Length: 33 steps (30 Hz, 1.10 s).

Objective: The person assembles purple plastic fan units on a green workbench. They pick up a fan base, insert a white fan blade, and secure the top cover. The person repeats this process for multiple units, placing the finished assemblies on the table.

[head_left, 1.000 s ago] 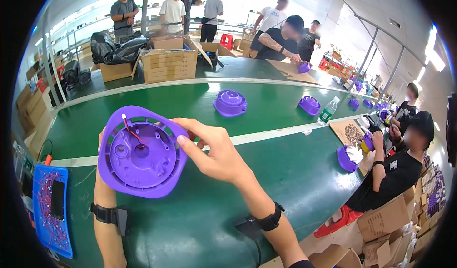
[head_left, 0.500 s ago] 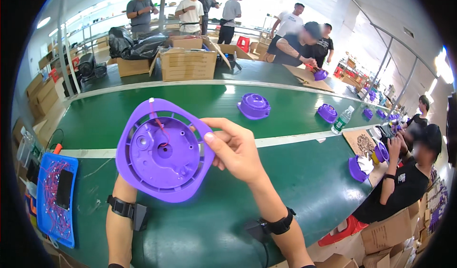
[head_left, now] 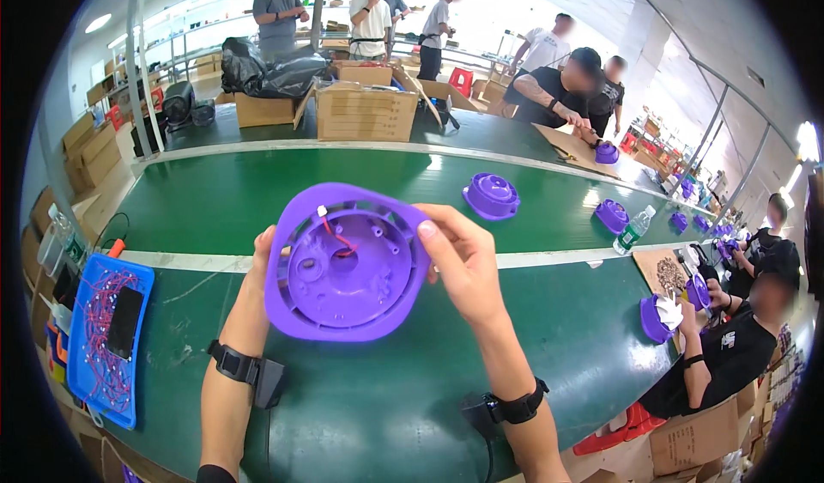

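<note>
A round purple plastic housing is held up in the middle of the frame, its open inner face turned toward the camera, above the green counter. It is gripped from both sides: the left hand is closed on its left rim, mostly hidden behind the part, and the right hand is clasped on its right rim, the thumb laid over the upper right edge. Inside the housing a thin red wire with a white end is seen running from the upper rim toward the centre; where it is fastened cannot be made out. A black wrist strap is worn on the left forearm and another black strap on the right.

At the lower left of the frame a blue tray is set on the counter, with red wires and a dark phone lying in it. Further up, right of centre, a second purple housing rests on the green belt, and a clear water bottle stands at the right. At the right edge a seated person in black is seen holding another purple part with a white cloth. Cardboard boxes are stacked at the upper middle, with several people standing behind them.
</note>
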{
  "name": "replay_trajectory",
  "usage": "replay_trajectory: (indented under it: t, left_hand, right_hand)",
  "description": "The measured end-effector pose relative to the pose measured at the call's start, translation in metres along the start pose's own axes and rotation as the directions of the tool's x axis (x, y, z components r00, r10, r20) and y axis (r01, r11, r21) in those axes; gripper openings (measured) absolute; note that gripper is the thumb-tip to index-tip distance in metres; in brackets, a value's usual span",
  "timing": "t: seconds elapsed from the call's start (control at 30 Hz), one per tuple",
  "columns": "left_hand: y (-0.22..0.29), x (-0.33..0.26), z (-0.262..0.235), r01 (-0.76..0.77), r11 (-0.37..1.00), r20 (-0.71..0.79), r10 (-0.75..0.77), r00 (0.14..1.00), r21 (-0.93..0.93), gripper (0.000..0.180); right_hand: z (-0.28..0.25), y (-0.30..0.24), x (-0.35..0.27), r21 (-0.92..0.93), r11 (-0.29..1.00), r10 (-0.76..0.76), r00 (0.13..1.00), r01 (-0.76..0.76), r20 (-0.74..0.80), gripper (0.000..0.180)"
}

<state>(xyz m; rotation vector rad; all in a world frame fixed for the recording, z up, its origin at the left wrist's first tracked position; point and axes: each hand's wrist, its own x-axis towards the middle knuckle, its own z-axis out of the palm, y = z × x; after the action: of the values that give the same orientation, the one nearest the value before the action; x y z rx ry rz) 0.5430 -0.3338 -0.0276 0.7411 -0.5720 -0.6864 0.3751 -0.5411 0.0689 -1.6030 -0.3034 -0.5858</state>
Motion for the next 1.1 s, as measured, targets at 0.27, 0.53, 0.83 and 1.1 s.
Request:
replay_trajectory:
  t: [0.27,0.53,0.83,1.1]
  left_hand:
    - [0.004,0.016,0.003,0.054,0.997,0.079,-0.050,0.996,-0.051,0.061]
    - [0.025,0.005,0.012,-0.040,0.971,0.222,-0.014,0.975,0.238,0.082]
    - [0.028,0.062,0.003,0.284,-0.022,-0.259,0.352,0.900,0.959,0.115]
    - [-0.034,0.104,-0.059,0.346,-0.259,-0.155,0.554,0.818,0.902,0.109]
  right_hand:
    - [0.003,0.003,0.000,-0.010,0.999,0.030,0.997,-0.030,-0.071,0.025]
    - [-0.002,0.016,0.008,-0.229,0.972,0.026,0.996,-0.045,-0.085,0.028]
    - [-0.030,0.017,0.015,-0.338,0.935,0.081,0.993,-0.104,-0.082,0.017]
    - [-0.029,0.011,0.008,-0.417,0.905,-0.089,0.996,0.080,-0.003,0.017]
